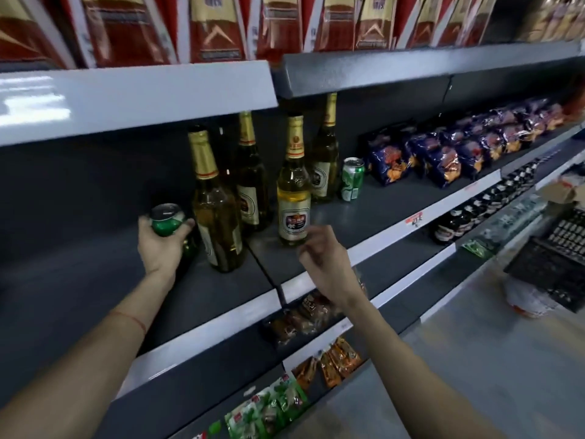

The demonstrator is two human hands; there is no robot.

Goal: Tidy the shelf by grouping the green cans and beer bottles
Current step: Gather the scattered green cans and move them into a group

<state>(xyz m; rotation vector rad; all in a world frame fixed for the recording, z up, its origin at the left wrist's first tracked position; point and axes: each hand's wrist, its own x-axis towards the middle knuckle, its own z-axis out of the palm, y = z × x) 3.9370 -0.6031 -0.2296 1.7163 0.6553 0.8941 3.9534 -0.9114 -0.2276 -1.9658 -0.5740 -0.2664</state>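
Dark metal shelf (364, 213) is carrying four glass beer bottles (292, 185) with gold foil necks and cream labels, standing upright in a loose cluster; just right of that cluster one green can (352, 179) is standing alone; left of the cluster, the left hand (161, 242) is wrapping its fingers round a second green can (166, 219); the right hand (326, 261) is hovering in front of the cluster, fingers loosely curled, gripping nothing.

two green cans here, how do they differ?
The left can is gripped in the left hand, tilted, left of the bottles. The right can stands upright on the shelf, untouched, right of the bottles. Both are green with silver tops.
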